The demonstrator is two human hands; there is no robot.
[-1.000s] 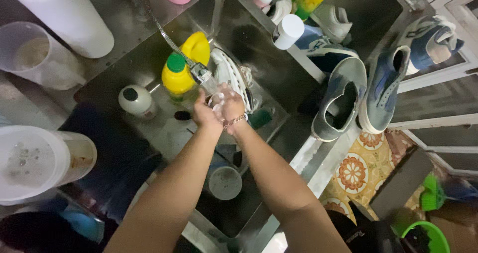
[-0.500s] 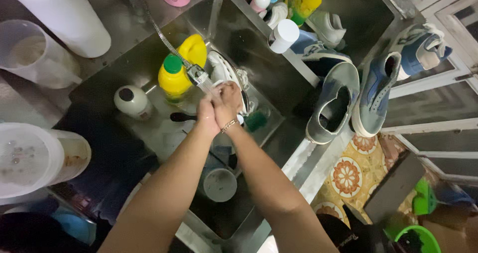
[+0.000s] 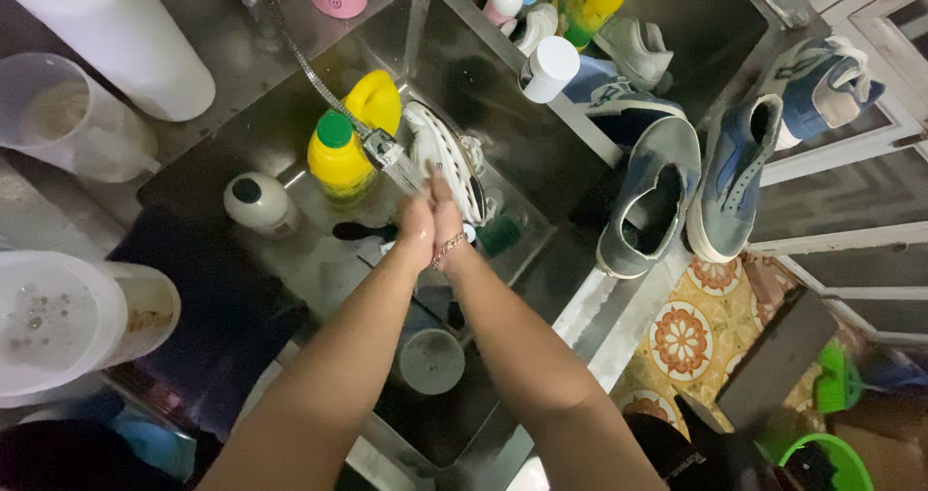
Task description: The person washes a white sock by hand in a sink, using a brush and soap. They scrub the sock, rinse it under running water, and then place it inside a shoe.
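While left hand (image 3: pixel 418 222) presses right hand (image 3: pixel 447 218), yellow bottle (image 3: pixel 337 156) beside.

so both hands (image 3: pixel 430 222) are pressed together over the sink (image 3: pixel 503 95), bottle (image 3: pixel 338 158) just left, 2 shoes (image 3: pixel 696 187) on the surface right

left hand (image 3: pixel 418 222) | right hand (image 3: pixel 448 218) | palms pressed together, forearms outstretched

My arms are bare to above the elbows, no sleeves showing. A thin beaded bracelet (image 3: pixel 449 250) circles my right wrist, mid-frame. My left hand (image 3: pixel 416 222) and right hand (image 3: pixel 447 218) wear no rings or gloves.
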